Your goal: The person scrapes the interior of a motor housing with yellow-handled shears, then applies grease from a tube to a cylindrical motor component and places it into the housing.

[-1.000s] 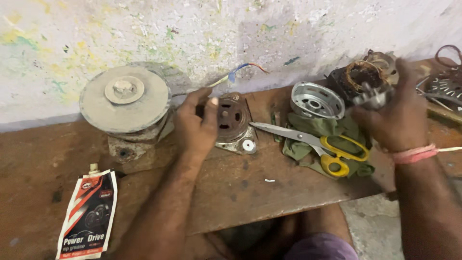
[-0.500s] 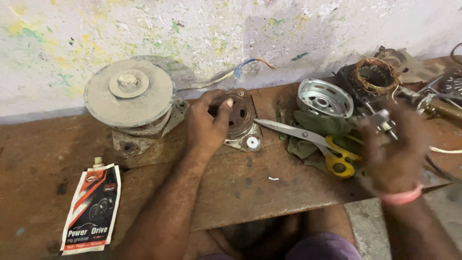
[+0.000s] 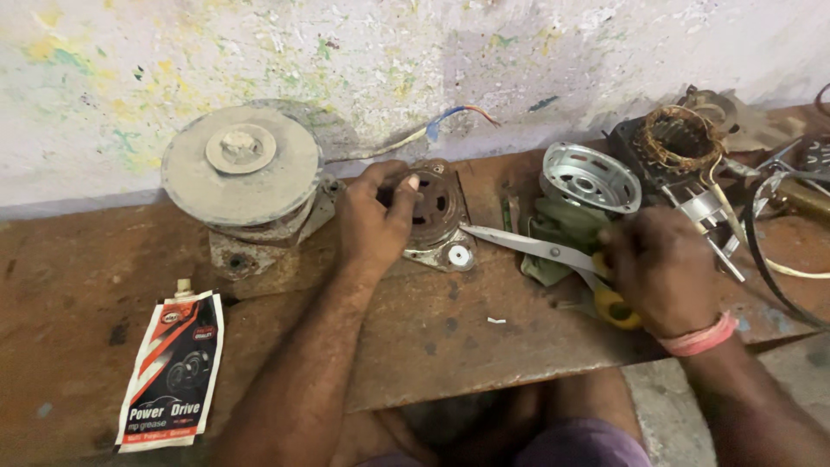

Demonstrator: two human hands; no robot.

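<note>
The scissors (image 3: 553, 259) lie on the rusty bench (image 3: 450, 346), long axis left to right, blades pointing left, yellow handles right. The right hand (image 3: 661, 272) closes over those handles. Farther left, the left hand (image 3: 376, 220) grips the round motor end cover (image 3: 437, 212).

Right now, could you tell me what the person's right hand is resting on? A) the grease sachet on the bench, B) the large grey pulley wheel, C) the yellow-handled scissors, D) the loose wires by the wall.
C: the right hand covers the yellow handles of the scissors, whose blades point toward the motor end cover under the left hand.
</note>
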